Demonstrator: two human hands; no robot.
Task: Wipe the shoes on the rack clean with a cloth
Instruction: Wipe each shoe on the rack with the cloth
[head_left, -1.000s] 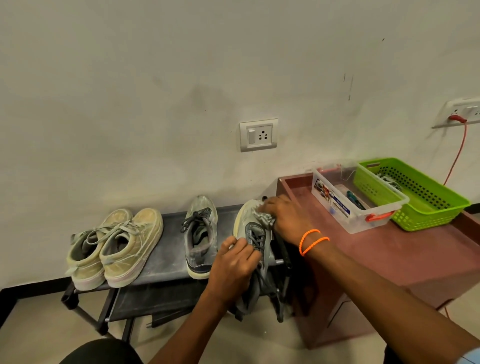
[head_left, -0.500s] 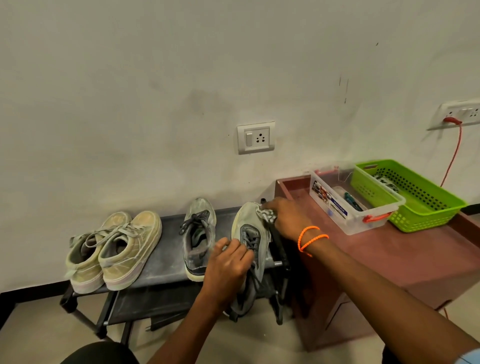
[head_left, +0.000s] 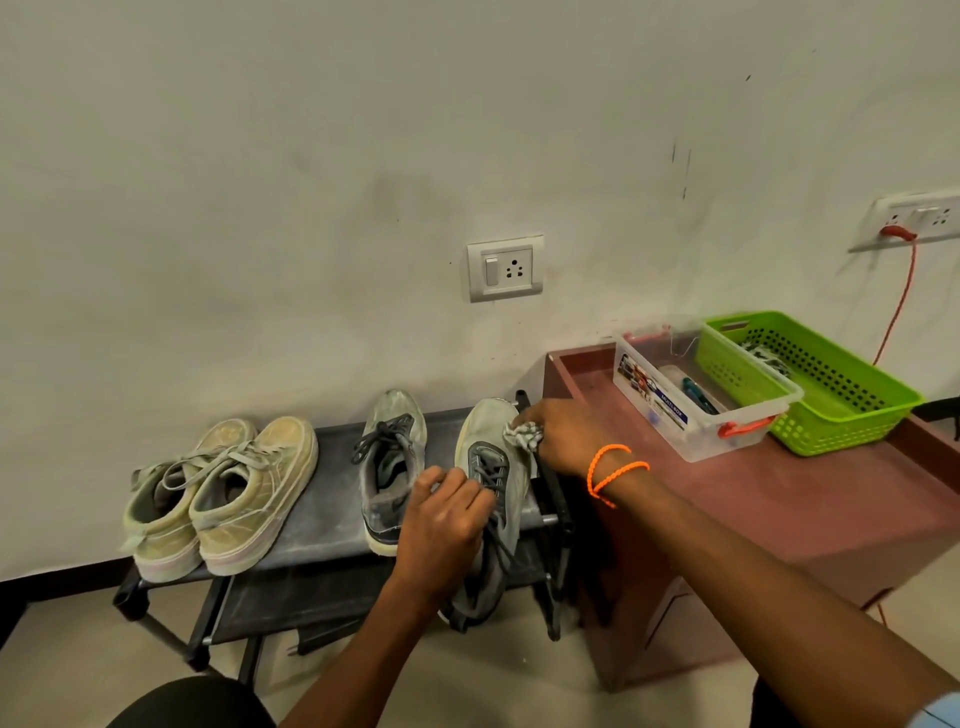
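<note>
Head-camera view: a person's left hand (head_left: 441, 525) grips the laced middle of a worn grey lace-up sneaker (head_left: 493, 467), its heel hanging off the front edge of a low black metal shoe rack (head_left: 332, 519). The right hand (head_left: 563, 436), fingers curled round a crumpled grey-white cloth (head_left: 523, 435), presses it against the sneaker's toe. Its matching grey sneaker (head_left: 390, 462) and a pair of dusty beige canvas sneakers (head_left: 223, 493) sit on the rack's top shelf. A reddish-brown worktop (head_left: 779, 499) beside it carries a clear plastic box (head_left: 696, 395) and a green perforated basket (head_left: 810, 384).
</note>
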